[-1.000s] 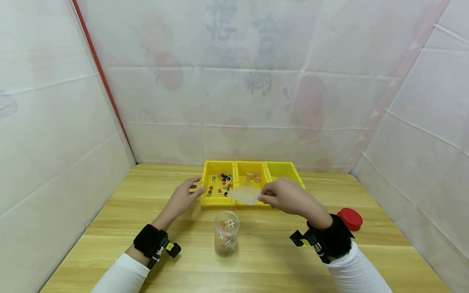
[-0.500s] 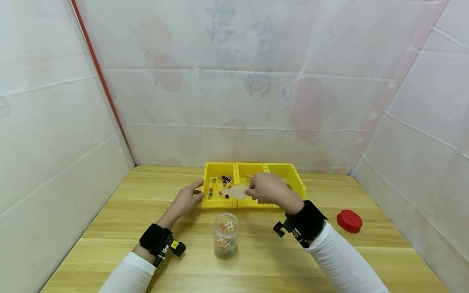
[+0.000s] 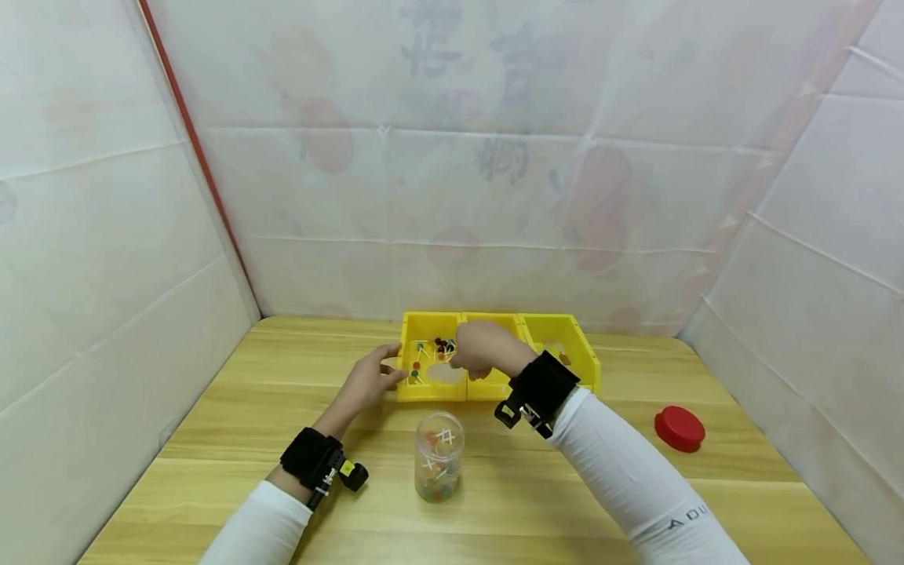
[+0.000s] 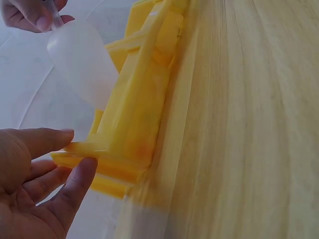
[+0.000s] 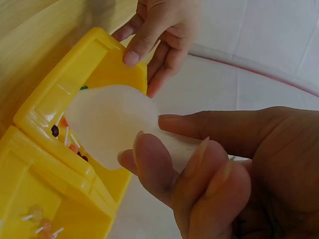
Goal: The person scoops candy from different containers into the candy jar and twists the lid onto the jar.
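yellow bins (image 3: 431, 388), red lid (image 3: 679, 428), translucent white scoop (image 5: 112, 124)

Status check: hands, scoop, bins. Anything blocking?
Left hand grips the left yellow bin by its corner. Right hand pinches the translucent scoop, bowl over that bin's lollipops. Nothing blocking.
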